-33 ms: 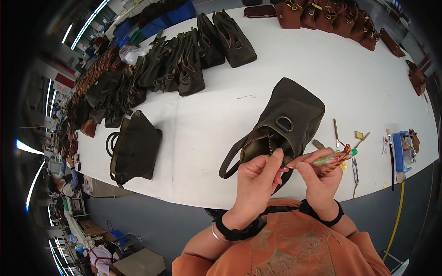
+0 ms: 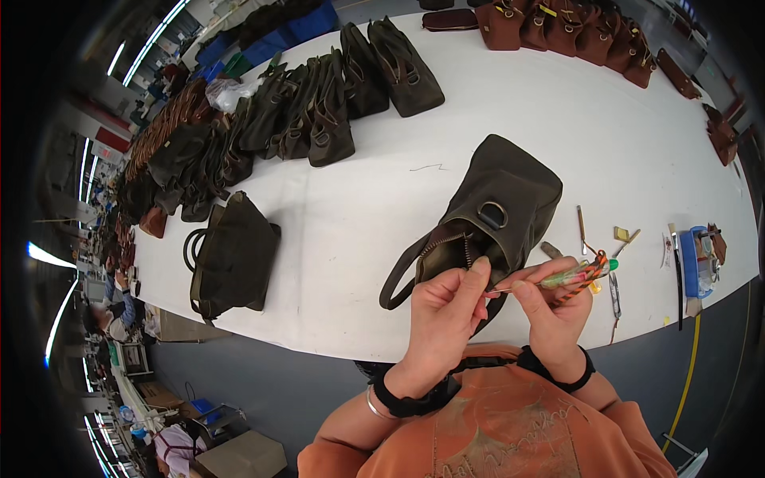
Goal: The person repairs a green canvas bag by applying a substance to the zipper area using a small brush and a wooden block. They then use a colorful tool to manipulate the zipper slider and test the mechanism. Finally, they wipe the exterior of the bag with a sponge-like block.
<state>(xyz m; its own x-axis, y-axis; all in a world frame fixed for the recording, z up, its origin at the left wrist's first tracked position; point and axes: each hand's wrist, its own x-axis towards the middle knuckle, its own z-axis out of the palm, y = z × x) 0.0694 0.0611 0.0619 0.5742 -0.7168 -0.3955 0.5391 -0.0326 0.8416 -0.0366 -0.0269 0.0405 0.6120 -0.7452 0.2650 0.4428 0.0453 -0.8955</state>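
One long white tabletop (image 2: 335, 239) spreads before you above a grey floor (image 2: 319, 382). Near its edge, directly in front of you, is one dark olive leather handbag (image 2: 522, 187), its single open, zippered mouth toward you, one round metal ring (image 2: 492, 215) on its side and one curved handle (image 2: 396, 279) looping out leftward.

Your two hands meet at that mouth. Your left hand (image 2: 446, 311) has its grip pressed together, thumb against forefinger; you cannot tell what, if anything, is between them. Your right hand (image 2: 555, 315) has its grip clamped on one slim, clear, green-ended tool (image 2: 567, 277) wound with orange-and-black cord, its thin tip reaching your left fingers.

Well to the left stands one more dark green two-handled bag (image 2: 239, 255). Beyond it, two dark bags (image 2: 390, 68) stand side by side, next to a crowded row too overlapped to count. On your right sits one blue plastic tray (image 2: 690, 275), with one long flat brush (image 2: 678, 275) just beside it.
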